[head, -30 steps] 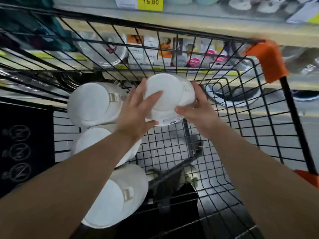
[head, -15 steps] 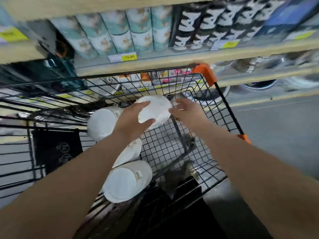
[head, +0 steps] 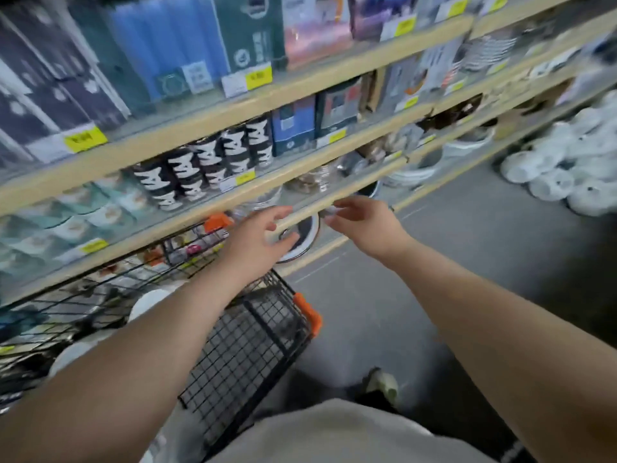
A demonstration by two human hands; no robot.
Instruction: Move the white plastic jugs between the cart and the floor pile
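Left hand: the left hand point(head: 258, 240) is held out with fingers spread loosely, holding nothing, above the far corner of the cart point(head: 253, 342).
Right hand: the right hand point(head: 364, 222) reaches forward with fingers relaxed and empty (its fingertips are blurred), near the shelf edge point(head: 334, 198).
Bowl: a dark, white-rimmed bowl point(head: 302, 235) sits on the low shelf between the two hands, just beyond them.
Cart load: white rolls point(head: 150, 300) lie under the left forearm.
Floor: white bundles point(head: 564, 162) are piled well beyond the right hand.

Black wire-mesh metal cart point(head: 247, 349)
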